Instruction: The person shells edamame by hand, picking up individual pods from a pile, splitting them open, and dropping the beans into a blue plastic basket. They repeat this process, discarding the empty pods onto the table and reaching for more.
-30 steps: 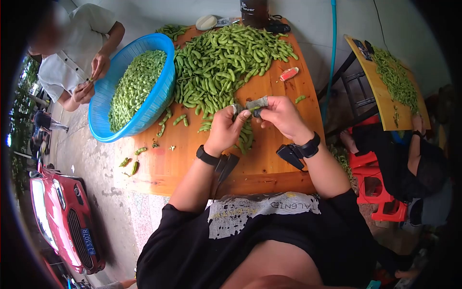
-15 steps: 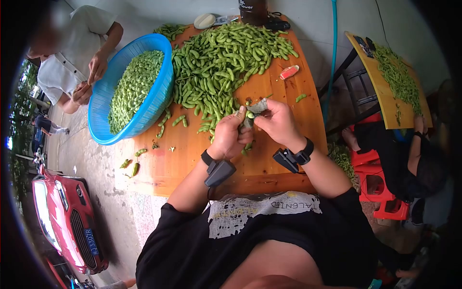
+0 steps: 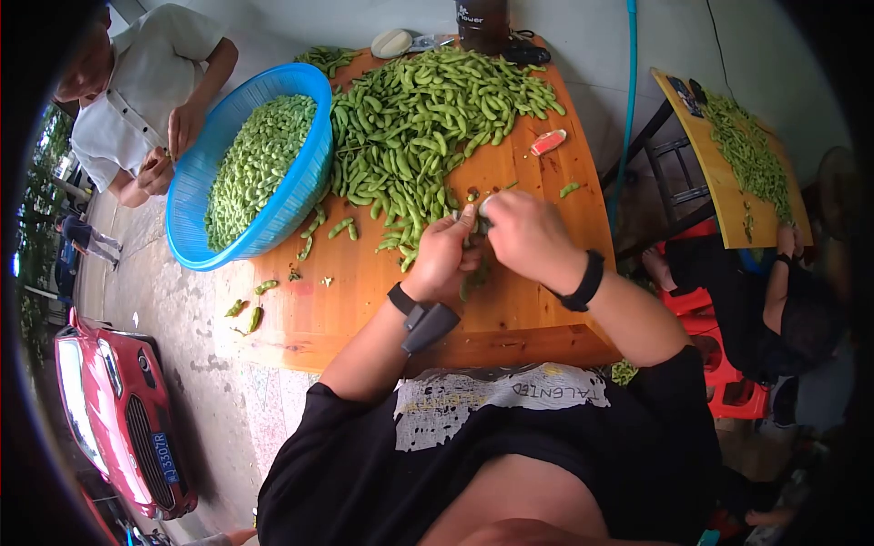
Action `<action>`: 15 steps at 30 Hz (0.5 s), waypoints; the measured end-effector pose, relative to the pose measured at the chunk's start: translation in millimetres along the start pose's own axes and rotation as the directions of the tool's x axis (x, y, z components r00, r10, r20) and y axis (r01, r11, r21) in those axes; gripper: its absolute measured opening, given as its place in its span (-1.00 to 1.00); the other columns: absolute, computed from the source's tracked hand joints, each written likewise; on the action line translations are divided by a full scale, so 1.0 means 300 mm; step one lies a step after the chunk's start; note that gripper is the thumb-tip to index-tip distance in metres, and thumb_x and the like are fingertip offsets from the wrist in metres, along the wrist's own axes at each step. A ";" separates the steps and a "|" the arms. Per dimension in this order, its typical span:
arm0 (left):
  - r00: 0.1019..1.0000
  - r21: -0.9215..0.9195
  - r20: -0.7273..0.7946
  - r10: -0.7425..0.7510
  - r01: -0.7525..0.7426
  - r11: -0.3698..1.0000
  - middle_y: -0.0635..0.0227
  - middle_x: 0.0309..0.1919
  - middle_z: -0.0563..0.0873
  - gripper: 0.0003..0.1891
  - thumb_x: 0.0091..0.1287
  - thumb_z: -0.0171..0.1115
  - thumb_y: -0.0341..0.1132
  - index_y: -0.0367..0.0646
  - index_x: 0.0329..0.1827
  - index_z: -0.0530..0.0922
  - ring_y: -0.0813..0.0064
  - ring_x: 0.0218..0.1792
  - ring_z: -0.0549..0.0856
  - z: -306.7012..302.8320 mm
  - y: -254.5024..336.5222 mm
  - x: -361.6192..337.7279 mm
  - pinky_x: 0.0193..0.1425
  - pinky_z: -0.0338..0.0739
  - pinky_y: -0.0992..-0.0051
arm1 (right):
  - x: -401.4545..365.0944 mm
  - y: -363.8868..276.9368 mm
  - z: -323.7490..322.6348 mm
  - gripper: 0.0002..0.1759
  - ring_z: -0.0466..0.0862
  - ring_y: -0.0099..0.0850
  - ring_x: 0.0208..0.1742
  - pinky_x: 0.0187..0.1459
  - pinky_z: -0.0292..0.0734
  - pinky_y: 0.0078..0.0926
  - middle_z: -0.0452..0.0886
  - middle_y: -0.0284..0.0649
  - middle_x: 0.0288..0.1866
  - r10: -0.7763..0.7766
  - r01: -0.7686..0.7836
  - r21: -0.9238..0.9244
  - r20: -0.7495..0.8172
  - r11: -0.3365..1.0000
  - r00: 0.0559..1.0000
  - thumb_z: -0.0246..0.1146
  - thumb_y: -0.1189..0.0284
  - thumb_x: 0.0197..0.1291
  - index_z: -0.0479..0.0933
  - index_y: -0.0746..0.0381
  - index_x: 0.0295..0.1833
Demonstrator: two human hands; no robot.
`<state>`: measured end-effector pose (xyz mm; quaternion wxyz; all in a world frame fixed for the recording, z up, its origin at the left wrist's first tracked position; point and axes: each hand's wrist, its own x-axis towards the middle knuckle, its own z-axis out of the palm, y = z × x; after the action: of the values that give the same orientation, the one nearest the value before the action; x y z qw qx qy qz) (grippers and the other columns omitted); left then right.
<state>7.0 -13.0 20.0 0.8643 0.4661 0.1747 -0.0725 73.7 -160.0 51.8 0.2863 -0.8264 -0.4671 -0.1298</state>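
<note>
My left hand [image 3: 444, 253] is closed above the near part of the wooden table, thumb pressed to its fingers on a green soybean pod that is mostly hidden. Close against it, my right hand [image 3: 533, 235] has its fingers curled and is a little blurred. Something greyish-white covers its fingertips, and what they pinch cannot be made out. Just beyond both hands spreads a large heap of green soybean pods [image 3: 414, 127]. A blue plastic basket [image 3: 323, 118] full of shelled green beans [image 3: 259, 168] stands to the left.
Across the basket sits a person in a white shirt [image 3: 150, 64], hands at its rim. A red-and-white item [image 3: 548, 142] and a dark cup [image 3: 482, 25] are on the table [image 3: 382, 318]. At right, another person works by a second table [image 3: 733, 232]. A red car [image 3: 123, 409] is parked left.
My right hand has turned over and closed in toward my left hand, covering the light green pod seen between them. My left hand has shifted slightly.
</note>
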 end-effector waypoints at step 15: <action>0.988 -0.262 -0.077 0.136 -0.152 0.953 0.45 -0.37 0.61 -0.89 0.47 0.10 -0.35 -0.16 -0.10 0.56 0.59 -0.41 0.52 -0.110 0.099 0.019 -0.36 0.42 0.59 | 0.302 0.428 0.176 -0.69 0.58 -0.10 0.04 -0.01 0.55 -0.18 0.65 -0.09 -0.18 -0.089 0.097 -0.105 0.080 0.990 0.993 0.14 0.66 0.04 0.58 0.29 -0.06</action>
<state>13.1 31.0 24.6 0.9167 0.3589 0.1735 0.0286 227.6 -116.6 8.0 0.2168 -0.8224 -0.5077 -0.1373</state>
